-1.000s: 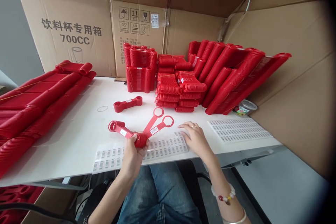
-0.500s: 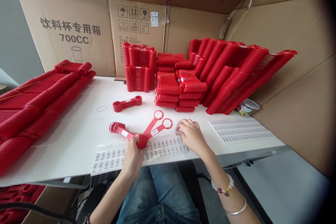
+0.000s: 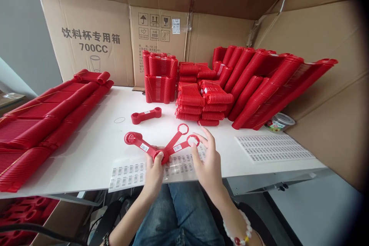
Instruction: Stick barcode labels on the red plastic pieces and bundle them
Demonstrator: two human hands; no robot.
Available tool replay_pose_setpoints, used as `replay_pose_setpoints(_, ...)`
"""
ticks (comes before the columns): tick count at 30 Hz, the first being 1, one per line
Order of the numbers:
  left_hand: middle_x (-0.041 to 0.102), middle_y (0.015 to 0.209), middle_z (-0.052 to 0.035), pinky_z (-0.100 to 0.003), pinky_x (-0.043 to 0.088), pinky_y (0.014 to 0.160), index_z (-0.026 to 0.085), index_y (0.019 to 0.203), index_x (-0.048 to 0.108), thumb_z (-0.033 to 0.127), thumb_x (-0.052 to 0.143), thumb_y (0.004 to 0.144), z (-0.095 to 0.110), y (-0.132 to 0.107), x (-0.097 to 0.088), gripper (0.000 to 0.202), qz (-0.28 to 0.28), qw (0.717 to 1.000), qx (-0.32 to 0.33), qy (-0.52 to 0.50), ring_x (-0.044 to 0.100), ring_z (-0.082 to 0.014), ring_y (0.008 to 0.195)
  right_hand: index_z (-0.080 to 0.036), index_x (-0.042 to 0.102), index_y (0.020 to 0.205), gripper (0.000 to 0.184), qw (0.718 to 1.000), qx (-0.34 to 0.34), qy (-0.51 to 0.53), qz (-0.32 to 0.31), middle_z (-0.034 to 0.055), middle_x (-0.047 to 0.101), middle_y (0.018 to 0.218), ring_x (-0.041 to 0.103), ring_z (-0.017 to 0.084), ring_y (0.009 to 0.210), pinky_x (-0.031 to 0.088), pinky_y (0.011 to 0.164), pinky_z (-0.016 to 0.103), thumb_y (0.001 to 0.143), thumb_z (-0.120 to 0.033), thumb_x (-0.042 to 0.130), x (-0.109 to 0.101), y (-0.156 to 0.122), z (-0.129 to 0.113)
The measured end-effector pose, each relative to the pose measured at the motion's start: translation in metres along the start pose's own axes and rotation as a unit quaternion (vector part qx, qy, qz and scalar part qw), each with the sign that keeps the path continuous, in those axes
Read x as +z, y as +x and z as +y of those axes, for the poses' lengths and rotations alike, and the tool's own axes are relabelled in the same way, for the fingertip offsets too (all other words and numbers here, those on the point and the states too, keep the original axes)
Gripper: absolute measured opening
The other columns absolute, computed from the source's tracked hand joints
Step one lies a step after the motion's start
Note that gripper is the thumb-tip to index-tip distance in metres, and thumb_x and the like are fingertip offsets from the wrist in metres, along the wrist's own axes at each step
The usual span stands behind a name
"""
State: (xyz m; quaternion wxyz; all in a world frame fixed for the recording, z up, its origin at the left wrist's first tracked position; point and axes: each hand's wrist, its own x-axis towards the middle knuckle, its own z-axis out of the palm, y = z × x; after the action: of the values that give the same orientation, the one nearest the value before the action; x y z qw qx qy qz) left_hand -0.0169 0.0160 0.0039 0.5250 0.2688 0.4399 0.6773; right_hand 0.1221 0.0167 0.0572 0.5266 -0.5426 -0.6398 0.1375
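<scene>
My left hand (image 3: 155,173) is closed round one end of a fanned bunch of flat red plastic cup carriers (image 3: 161,145), each with a ring at its tip. Two of them bear small white barcode labels. My right hand (image 3: 205,160) hovers just right of the fan, fingers spread, its fingertips near the ring of the rightmost carrier. Below both hands lies a sheet of barcode stickers (image 3: 135,172) at the table's front edge. A single labelled carrier (image 3: 146,115) lies flat farther back on the white table (image 3: 95,150).
Long rows of stacked red carriers (image 3: 43,119) fill the left side. More stacks (image 3: 259,84) lean at the back right against cardboard boxes (image 3: 95,34). A second sticker sheet (image 3: 273,147) lies at the right, a small lidded tub (image 3: 279,122) behind it.
My right hand left the sticker sheet and rose toward the rightmost carrier's ring. The camera view shifted slightly, so everything sits a little farther right.
</scene>
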Motion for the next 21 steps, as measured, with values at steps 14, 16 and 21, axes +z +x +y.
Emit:
replay_pose_setpoints(14, 0.062, 0.098, -0.0042, -0.033, 0.051, 0.074, 0.022, 0.111, 0.050, 0.037, 0.068, 0.077, 0.019, -0.014, 0.000, 0.041, -0.057, 0.992, 0.060, 0.092, 0.061, -0.0180, 0.077, -0.026, 0.028, 0.147, 0.051, 0.989, -0.047, 0.138, -0.038, 0.0140, 0.037, 0.154, 0.038, 0.025, 0.141, 0.038, 0.113, 0.050, 0.100, -0.034, 0.045, 0.017, 0.013, -0.041)
replay_pose_setpoints(16, 0.062, 0.104, -0.0064, -0.035, 0.051, 0.078, 0.022, 0.117, 0.049, 0.038, 0.067, 0.079, 0.018, -0.017, -0.002, 0.045, -0.095, 0.987, 0.061, 0.113, 0.061, -0.0198, 0.084, -0.025, 0.029, 0.147, 0.051, 0.987, -0.043, 0.144, -0.058, 0.0141, 0.036, 0.154, 0.036, 0.025, 0.143, 0.035, 0.115, 0.050, 0.100, -0.040, 0.043, 0.015, 0.022, -0.047)
replay_pose_setpoints(21, 0.060, 0.114, -0.0078, -0.038, 0.048, 0.089, 0.021, 0.127, 0.043, 0.037, 0.063, 0.083, 0.016, -0.024, -0.006, 0.051, -0.198, 0.959, 0.084, 0.182, 0.058, -0.0212, 0.097, -0.023, 0.027, 0.150, 0.064, 0.977, 0.012, 0.148, -0.154, 0.0140, 0.030, 0.157, 0.027, 0.027, 0.147, 0.027, 0.118, 0.052, 0.098, -0.060, 0.036, 0.013, 0.044, -0.060)
